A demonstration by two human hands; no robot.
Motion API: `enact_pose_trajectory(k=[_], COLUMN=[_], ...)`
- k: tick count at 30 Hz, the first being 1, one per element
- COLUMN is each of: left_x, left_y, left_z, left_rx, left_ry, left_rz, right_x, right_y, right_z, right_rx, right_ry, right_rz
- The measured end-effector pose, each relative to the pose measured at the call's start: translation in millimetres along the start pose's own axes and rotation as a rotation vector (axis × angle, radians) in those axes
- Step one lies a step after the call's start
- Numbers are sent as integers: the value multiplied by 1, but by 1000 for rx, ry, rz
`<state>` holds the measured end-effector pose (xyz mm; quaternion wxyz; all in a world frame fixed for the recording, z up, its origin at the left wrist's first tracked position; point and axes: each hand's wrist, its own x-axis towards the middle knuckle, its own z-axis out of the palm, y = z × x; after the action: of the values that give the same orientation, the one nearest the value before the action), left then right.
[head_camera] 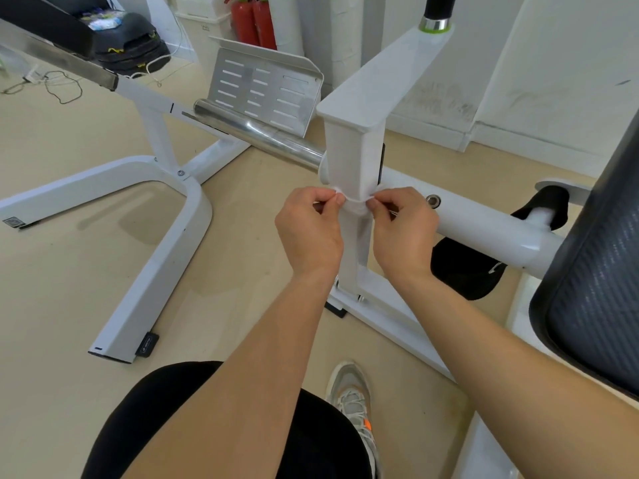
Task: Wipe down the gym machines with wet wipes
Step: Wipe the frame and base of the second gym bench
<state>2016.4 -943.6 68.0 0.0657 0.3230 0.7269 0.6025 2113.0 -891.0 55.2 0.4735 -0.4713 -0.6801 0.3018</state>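
Observation:
A white wet wipe [355,204] is wrapped round the white upright post [352,157] of a gym machine. My left hand [311,229] pinches the wipe's left end between thumb and fingers. The right end is pinched the same way by my right hand [403,229]. Both hands sit level, one on each side of the post, with the wipe stretched between them across its front. The part of the wipe behind the post is hidden.
A chrome roller bar [257,133] and slotted metal footplate [266,95] lie behind the post. The white floor frame [152,271] spreads to the left. A black padded seat back [594,299] stands at right. Two red fire extinguishers [254,20] stand by the wall. My knee and shoe [352,399] are below.

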Motion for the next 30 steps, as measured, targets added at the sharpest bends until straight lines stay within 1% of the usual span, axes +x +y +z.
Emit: enact_pose_trajectory(k=[3, 11, 23, 26, 30], left_x=[-3, -9, -22, -26, -40], left_y=[-16, -58, -112, -124, -134], left_z=[4, 16, 38, 43, 54], left_rx=[28, 118, 173, 183, 150], left_ry=[-31, -82, -130, -116, -76], left_rz=[-50, -104, -308, -333, -416], right_x=[-9, -24, -33, -34, -38], right_y=[18, 64, 120, 133, 143], right_z=[11, 32, 49, 53, 58], right_rx=[-13, -45, -138, -155, -168], right_ry=[6, 15, -137, -169, -184], right_rz=[11, 50, 127, 150, 197])
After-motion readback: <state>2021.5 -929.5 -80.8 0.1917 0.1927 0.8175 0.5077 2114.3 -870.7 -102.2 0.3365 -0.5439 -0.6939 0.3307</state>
